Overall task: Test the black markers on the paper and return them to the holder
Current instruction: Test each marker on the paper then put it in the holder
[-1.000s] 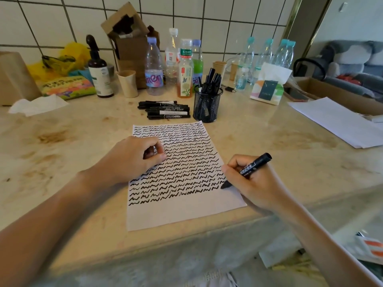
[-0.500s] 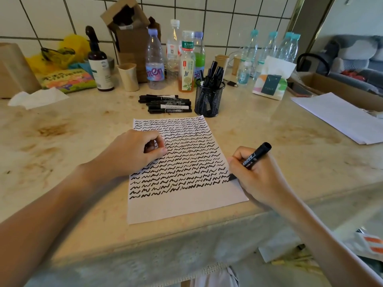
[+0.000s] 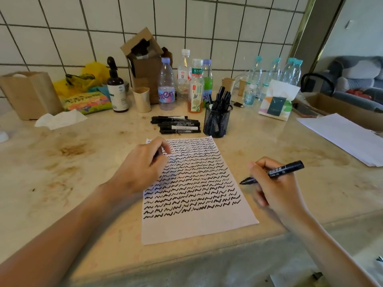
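The right hand (image 3: 271,189) grips an uncapped black marker (image 3: 275,171), fingers curled round its barrel; the tip points left toward the paper (image 3: 194,226) and sits just off the sheet's right edge, whether touching the counter (image 3: 62,172) or raised cannot be told. The paper lies between the two hands, covered nearly to the bottom with rows of black wavy lines. The left hand (image 3: 143,166) rests on the sheet's upper left part, fingers curled under; something small and dark shows between them, possibly a cap, but it is too hidden to tell. Beyond the left hand, a row of capped markers (image 3: 176,124) lies flat on the counter, and just to their right, beyond the top of the paper, stands the black mesh holder (image 3: 217,123) with several markers upright in it. Farther out from the hands, along the tiled wall, stand plastic bottles (image 3: 166,88), a dark spray bottle (image 3: 116,88), paper cups and an open cardboard box (image 3: 145,65). A tissue pack (image 3: 276,104) sits beyond the right hand, and a stack of blank sheets (image 3: 344,135) lies to that hand's far right.
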